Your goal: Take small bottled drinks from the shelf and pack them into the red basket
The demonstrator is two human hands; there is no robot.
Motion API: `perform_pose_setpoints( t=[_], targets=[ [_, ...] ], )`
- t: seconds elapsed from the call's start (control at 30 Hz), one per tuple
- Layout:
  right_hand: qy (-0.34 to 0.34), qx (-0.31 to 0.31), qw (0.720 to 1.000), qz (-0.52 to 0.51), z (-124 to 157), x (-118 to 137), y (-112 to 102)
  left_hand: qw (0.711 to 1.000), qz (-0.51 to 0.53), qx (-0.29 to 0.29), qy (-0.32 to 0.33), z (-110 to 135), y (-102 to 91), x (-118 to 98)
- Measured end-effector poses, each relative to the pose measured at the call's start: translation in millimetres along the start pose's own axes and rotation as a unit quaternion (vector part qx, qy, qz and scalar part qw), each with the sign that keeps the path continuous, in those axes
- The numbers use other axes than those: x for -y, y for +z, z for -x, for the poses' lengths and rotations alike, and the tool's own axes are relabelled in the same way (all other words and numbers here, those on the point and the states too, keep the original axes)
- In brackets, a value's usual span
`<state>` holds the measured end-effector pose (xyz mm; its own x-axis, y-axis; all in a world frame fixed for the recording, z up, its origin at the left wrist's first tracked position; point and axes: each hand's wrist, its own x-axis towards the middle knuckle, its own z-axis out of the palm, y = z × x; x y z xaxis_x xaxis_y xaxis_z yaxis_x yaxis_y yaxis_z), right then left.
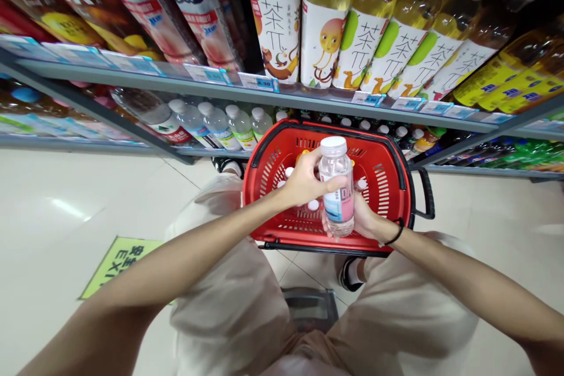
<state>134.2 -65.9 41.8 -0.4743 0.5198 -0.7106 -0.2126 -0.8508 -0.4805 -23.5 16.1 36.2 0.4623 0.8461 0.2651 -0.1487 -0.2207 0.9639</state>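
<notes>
A clear drink bottle [335, 188] with a white cap and a pink and blue label is held upright between both hands. My left hand [306, 179] wraps round its upper part, thumb across the label. Behind and under the lower part lies my right hand [363, 214], its fingers partly hidden by the bottle; a dark band circles that wrist. Below them stands a red shopping basket [381, 182] with black rims. Several white-capped bottles [313, 205] lie inside, and bits of yellow show behind my left hand.
A shelf [308, 97] with price tags holds several tea bottles [275, 29] above the basket. Several white-capped bottles [215, 123] stand on the lower shelf. The basket's black handle [426, 194] sticks out right. A green exit sign [117, 261] marks the tiled floor at left.
</notes>
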Motion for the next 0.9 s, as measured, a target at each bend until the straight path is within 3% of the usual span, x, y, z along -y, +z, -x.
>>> perform_pose_setpoints(
  t=[0.1,0.27,0.33,0.4,0.47,0.5,0.57,0.73,0.9],
  targets=[
    [0.014,-0.039,0.999,-0.005,1,3,6,1.0,0.008,0.0,-0.005,0,0.3,2],
    [-0.047,-0.177,0.983,0.02,0,5,6,0.999,0.0,0.045,-0.023,-1,-2.4,3],
    [-0.028,-0.114,0.993,0.011,1,3,0,0.998,-0.013,0.042,-0.042,-1,-2.1,2],
    [0.039,0.039,0.998,-0.011,0,-2,-7,0.997,-0.013,0.031,-0.063,0,-0.8,0],
    [0.089,0.169,0.981,-0.029,-1,-8,-13,0.997,-0.001,0.032,-0.068,0,0.5,-2],
    [0.094,0.197,0.975,-0.034,-2,-11,-15,0.997,0.001,0.037,-0.062,0,0.8,-3],
    [0.073,0.192,0.978,-0.034,-5,-14,-17,0.998,-0.004,0.046,-0.042,0,0.4,-3],
    [0.003,0.109,0.994,-0.007,-8,-13,-14,0.998,-0.036,0.053,-0.02,2,-2.6,-2],
    [-0.012,0.108,0.994,-0.007,-10,-15,-13,0.997,-0.043,0.06,0.005,2,-3.0,1]
  ],
)
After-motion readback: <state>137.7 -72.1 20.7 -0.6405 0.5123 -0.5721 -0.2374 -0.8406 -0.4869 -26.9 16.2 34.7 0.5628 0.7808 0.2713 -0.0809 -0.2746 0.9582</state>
